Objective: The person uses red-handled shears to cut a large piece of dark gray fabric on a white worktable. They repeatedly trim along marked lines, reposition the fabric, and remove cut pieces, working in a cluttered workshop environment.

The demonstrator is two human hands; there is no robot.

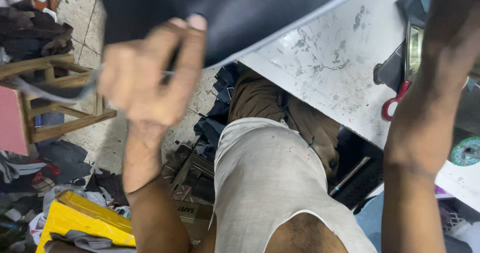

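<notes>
Head view, looking straight down past a pale sleeveless top.

Left hand [150,75] raised over the floor, fingers pinched on the pale lower edge of a large dark sheet [235,13]; fingertips pressed against the sheet's face. Sheet spread across the top of the frame, partly over the white table [340,58], partly hanging out past its edge above the floor.

Right forearm stretched up along the right side; right hand out of frame at the top edge, grip impossible to tell.

On the table: scuffed white surface with grey scrape marks, red-handled scissors [400,83] near the right forearm, blades lying on dark offcuts. Round green-rimmed disc [467,150] at the far right edge.

On the floor: yellow flat package [82,223] bottom left, cloth draped over its corner. Brown cardboard box [192,213] just beside it, printing on its side. Wooden stool [55,98] at left, pink panel at its side, dark scraps piled around.
</notes>
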